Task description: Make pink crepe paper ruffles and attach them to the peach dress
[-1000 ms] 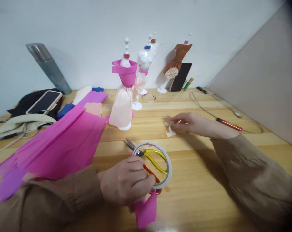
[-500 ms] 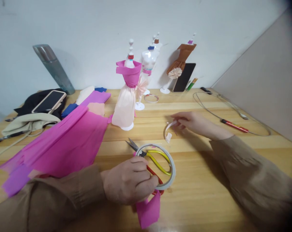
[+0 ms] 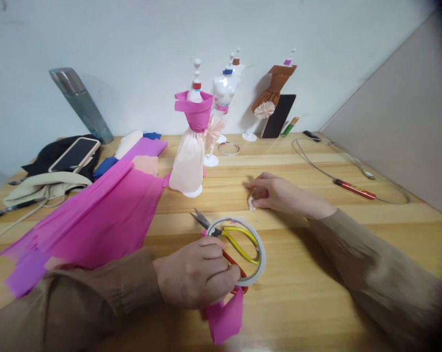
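My left hand (image 3: 202,274) is closed on the rim of a roll of tape (image 3: 262,259) tilted above the table. Scissors (image 3: 239,247) with one yellow and one red handle show through and beside the ring; whether the fingers also touch them I cannot tell. A piece of pink crepe paper (image 3: 226,320) sticks out below this hand. Farther right, my right hand (image 3: 270,193) pinches a small crumpled pale strip (image 3: 252,203), low over the table. Ahead of it stands a small dress form in a pink-and-cream paper dress (image 3: 187,161).
Pink crepe paper (image 3: 111,220) spreads over the left side, near a phone (image 3: 76,154) and a leaning bottle (image 3: 83,107). More dress forms, one in a brown dress (image 3: 274,90), stand by the wall. A cable with a red handle (image 3: 354,189) lies at right.
My right hand has moved slightly left and nearer, and its fingers have gathered the pale strip, which hung in a longer curve before. My left hand stays nearly still.
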The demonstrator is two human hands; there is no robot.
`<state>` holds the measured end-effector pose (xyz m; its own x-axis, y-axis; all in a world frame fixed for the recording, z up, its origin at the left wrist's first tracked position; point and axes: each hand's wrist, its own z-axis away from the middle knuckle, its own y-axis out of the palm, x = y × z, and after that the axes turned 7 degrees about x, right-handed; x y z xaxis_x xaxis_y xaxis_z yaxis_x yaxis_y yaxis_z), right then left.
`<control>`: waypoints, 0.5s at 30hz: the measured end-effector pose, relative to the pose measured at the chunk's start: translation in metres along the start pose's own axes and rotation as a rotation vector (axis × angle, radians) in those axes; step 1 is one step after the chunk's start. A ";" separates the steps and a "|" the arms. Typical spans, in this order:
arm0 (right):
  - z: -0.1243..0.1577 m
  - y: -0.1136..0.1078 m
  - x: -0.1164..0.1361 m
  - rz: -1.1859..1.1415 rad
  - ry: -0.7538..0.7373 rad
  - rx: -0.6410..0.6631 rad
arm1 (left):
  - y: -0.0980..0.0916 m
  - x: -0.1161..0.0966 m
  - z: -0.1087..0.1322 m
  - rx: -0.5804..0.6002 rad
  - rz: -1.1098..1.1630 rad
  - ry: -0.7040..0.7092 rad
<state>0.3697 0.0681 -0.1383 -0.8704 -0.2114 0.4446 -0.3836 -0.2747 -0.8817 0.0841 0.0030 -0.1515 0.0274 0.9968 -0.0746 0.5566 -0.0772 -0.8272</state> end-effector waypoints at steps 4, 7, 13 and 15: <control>-0.003 0.005 0.003 -0.053 0.036 -0.067 | 0.003 0.001 0.002 0.016 -0.002 0.003; -0.003 0.007 0.003 -0.129 0.076 -0.091 | 0.004 0.002 0.003 0.024 -0.007 0.001; 0.007 -0.013 -0.010 -0.354 0.128 -0.113 | 0.005 0.002 0.005 0.027 -0.026 0.002; 0.011 -0.017 -0.017 -0.424 0.183 -0.135 | 0.006 0.002 0.005 -0.003 -0.021 0.004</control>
<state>0.3943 0.0663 -0.1297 -0.6636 0.0646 0.7453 -0.7429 -0.1739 -0.6465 0.0834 0.0046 -0.1597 0.0190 0.9983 -0.0552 0.5599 -0.0564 -0.8266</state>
